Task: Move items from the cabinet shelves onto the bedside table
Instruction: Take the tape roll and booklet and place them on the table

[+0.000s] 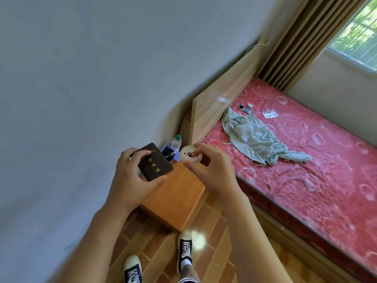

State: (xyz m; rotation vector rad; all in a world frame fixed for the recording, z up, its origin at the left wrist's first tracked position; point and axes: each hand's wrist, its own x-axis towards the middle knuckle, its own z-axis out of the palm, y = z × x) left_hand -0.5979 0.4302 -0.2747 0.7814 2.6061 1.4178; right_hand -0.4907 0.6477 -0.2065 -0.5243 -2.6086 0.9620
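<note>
Left hand grips a dark booklet over the bedside table's far left edge; right hand pinches a tape roll above its far right edge. Near tabletop lies bare.

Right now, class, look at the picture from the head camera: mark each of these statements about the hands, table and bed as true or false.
1. The left hand holds a dark booklet. True.
2. The right hand is empty. False: it holds a white tape roll.
3. A water bottle stands at the back of the bedside table. True.
4. The crumpled cloth lies on the floor. False: it lies on the red mattress.
</note>
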